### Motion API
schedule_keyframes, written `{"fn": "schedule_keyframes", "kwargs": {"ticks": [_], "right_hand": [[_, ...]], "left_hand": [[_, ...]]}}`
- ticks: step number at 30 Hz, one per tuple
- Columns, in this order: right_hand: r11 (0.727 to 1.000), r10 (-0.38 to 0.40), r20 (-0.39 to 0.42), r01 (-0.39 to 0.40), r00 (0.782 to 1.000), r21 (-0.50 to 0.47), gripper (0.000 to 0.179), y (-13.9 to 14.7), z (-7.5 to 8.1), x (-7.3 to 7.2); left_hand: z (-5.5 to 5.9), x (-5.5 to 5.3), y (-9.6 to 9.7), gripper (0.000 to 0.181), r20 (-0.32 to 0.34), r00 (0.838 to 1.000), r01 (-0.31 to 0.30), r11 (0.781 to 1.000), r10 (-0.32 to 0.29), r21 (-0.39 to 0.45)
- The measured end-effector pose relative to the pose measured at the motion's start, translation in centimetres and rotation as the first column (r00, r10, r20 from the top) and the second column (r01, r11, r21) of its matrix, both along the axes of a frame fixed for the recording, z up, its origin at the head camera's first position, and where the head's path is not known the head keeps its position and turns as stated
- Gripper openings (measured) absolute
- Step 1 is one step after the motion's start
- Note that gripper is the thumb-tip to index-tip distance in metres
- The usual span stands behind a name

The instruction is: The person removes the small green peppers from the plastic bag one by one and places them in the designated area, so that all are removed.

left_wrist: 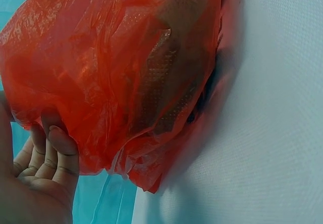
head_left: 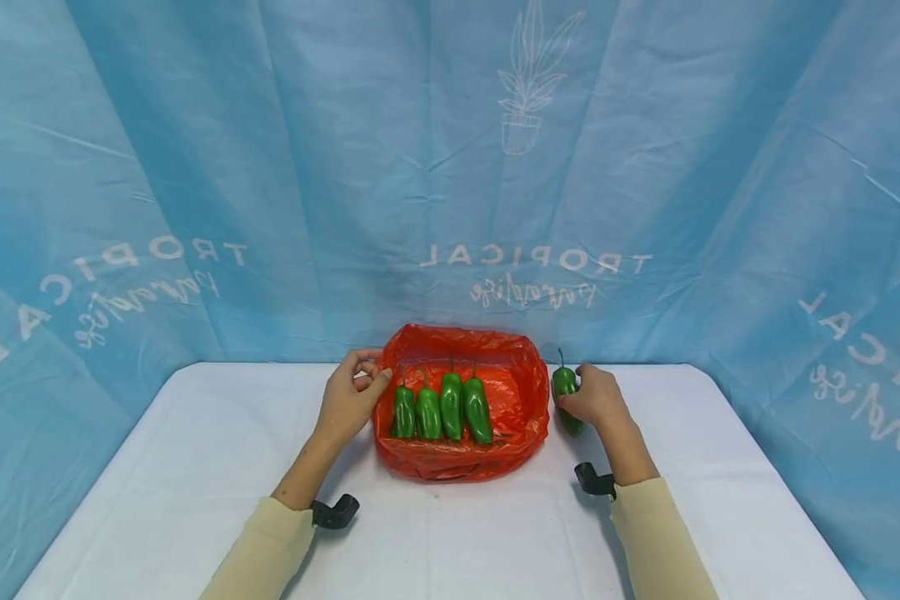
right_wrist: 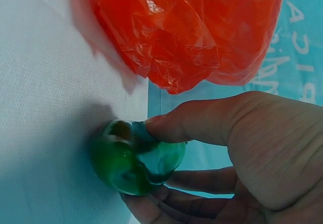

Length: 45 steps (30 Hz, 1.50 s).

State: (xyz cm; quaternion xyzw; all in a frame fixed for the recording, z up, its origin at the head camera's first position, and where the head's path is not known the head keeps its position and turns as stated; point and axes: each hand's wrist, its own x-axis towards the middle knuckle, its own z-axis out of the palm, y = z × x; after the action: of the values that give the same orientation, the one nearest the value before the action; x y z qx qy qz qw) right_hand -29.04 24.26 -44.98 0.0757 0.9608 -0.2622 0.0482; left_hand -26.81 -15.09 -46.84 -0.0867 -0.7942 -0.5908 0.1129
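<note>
A red plastic bag (head_left: 461, 462) sits with its mouth wide, lined around what looks like a basket shape. Several green peppers (head_left: 452, 406) lie side by side in it, stems away from me. My left hand (head_left: 351, 396) grips the bag's left rim; the left wrist view shows fingers (left_wrist: 64, 141) bent against the red plastic. To the right of the bag, my right hand (head_left: 594, 395) holds another green pepper (head_left: 565, 383) between thumb and fingers. Its rounded end (right_wrist: 113, 166) faces the right wrist camera, close over the white cloth.
A white cloth covers the table (head_left: 450, 550). Blue curtains (head_left: 360, 183) with printed lettering hang behind and on both sides, and the bag stands near the table's back edge. Each wrist wears a black camera mount (head_left: 335, 512).
</note>
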Motion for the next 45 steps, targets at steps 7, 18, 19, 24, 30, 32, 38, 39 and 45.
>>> {"fn": "schedule_keyframes", "kwargs": {"ticks": [7, 18, 19, 24, 30, 32, 38, 39, 45], "right_hand": [[1.000, -0.023, 0.006, 0.023, 1.000, 0.017, 0.074, -0.1, 0.5, 0.5], [1.000, -0.012, -0.151, 0.015, 0.988, 0.021, 0.069, -1.4, 3.3, 1.6], [1.000, -0.005, -0.175, 0.008, 0.984, 0.019, 0.067, -1.7, 3.5, 1.8], [0.999, 0.039, -0.283, -0.044, 0.958, -0.012, 0.056, -3.1, 4.3, 2.5], [0.992, 0.112, -0.388, -0.123, 0.915, -0.005, 0.050, -5.2, 4.0, 2.9], [0.989, 0.135, -0.406, -0.149, 0.904, -0.003, 0.049, -5.9, 3.8, 3.0], [0.972, 0.228, -0.422, -0.229, 0.877, 0.050, 0.050, -7.9, 3.2, 3.3], [0.969, 0.242, -0.420, -0.240, 0.874, 0.060, 0.049, -8.2, 3.2, 3.3], [0.958, 0.281, -0.364, -0.284, 0.888, 0.044, 0.050, -9.7, 2.5, 3.3]], "left_hand": [[-0.2, 0.1, 0.0, 0.036, 0.011, 1.000, 0.001, 1.000, -0.001, -0.002], [-0.1, 0.1, 0.0, 0.037, 0.016, 1.000, -0.015, 1.000, 0.015, -0.003], [0.0, 0.2, 0.0, 0.037, 0.015, 1.000, -0.016, 1.000, 0.016, -0.003], [0.0, 0.2, 0.1, 0.036, 0.029, 0.999, -0.013, 1.000, 0.014, -0.004], [0.0, 0.2, 0.1, 0.036, 0.023, 1.000, -0.009, 1.000, 0.008, 0.002], [0.0, 0.2, 0.0, 0.037, 0.015, 1.000, -0.007, 1.000, 0.007, -0.002], [0.0, 0.2, 0.0, 0.036, 0.023, 1.000, -0.017, 1.000, 0.017, -0.023], [0.0, 0.2, 0.0, 0.036, 0.022, 1.000, -0.018, 1.000, 0.018, -0.022], [0.1, 0.1, 0.0, 0.036, 0.022, 1.000, -0.006, 1.000, 0.006, -0.010]]}}
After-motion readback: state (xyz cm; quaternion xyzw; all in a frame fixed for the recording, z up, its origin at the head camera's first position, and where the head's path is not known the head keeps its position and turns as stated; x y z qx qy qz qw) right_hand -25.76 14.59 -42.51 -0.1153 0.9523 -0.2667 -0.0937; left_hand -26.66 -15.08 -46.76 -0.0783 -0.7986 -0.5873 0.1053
